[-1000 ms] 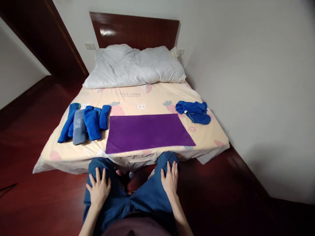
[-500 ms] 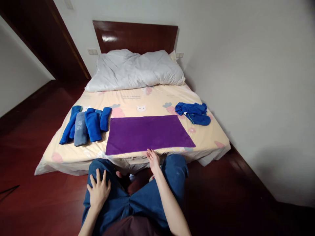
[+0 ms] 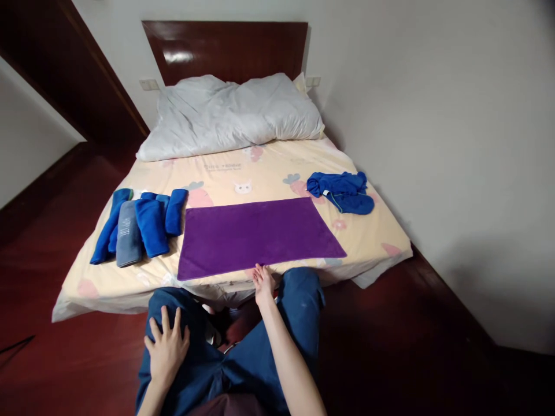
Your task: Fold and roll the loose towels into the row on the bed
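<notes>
One grey roll near the purple towel bears blurred lettering.

At the far left, the frame cuts off a thin black thing, so you can't tell what it is. The white letters on the gray roll are too fuzzy to read. Near the middle, you can't see whether the right hand pinches the purple cloth.

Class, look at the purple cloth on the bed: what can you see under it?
The purple cloth lies flat on a patterned bedsheet, which shows around its edges. The pattern directly beneath, and anything else there, is covered and cannot be seen.
</notes>
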### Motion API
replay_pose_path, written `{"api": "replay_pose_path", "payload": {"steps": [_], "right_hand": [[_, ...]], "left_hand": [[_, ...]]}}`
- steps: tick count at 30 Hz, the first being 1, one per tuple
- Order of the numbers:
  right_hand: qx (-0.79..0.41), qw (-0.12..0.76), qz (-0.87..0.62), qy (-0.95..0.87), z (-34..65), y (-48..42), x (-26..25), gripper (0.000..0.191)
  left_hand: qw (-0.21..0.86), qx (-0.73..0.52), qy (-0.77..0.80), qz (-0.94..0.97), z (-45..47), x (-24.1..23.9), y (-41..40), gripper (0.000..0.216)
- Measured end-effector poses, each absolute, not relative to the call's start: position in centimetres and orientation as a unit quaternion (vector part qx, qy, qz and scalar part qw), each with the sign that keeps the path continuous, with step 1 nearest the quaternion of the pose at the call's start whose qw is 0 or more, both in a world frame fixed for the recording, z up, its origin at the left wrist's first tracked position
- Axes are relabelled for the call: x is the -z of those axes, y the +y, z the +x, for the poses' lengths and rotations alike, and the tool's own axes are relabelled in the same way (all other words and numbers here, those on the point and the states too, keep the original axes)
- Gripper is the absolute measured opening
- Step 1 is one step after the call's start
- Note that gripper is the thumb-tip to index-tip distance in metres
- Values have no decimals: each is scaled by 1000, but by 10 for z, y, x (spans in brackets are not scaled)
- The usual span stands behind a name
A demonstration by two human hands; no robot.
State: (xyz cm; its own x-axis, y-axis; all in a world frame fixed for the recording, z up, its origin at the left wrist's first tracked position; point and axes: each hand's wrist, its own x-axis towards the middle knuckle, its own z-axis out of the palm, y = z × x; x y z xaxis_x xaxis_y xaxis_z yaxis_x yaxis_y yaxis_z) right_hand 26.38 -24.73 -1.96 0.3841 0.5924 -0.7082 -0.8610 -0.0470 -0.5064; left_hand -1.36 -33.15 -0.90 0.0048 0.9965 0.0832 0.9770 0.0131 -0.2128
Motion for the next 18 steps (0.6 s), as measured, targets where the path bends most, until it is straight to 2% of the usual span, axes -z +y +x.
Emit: {"api": "replay_pose_path", "payload": {"steps": [5, 10, 11, 15, 18], "right_hand": [[-508, 704, -464, 176, 253, -228, 28, 22], [-509, 703, -463, 183, 249, -223, 40, 23], [-509, 702, -463, 183, 249, -223, 41, 23], [-512, 699, -462, 187, 251, -224, 43, 25], [-513, 699, -458, 196, 251, -226, 41, 29]], "left_hand": [[49, -56, -718, -692, -19, -2, -307, 48], [-201, -27, -606, -769, 0, -40, -215, 43], [-222, -14, -576, -787, 14, -50, -190, 43], [-173, 3, -478, -861, 99, -82, -77, 41], [-152, -22, -439, -885, 175, -86, 5, 41]]}}
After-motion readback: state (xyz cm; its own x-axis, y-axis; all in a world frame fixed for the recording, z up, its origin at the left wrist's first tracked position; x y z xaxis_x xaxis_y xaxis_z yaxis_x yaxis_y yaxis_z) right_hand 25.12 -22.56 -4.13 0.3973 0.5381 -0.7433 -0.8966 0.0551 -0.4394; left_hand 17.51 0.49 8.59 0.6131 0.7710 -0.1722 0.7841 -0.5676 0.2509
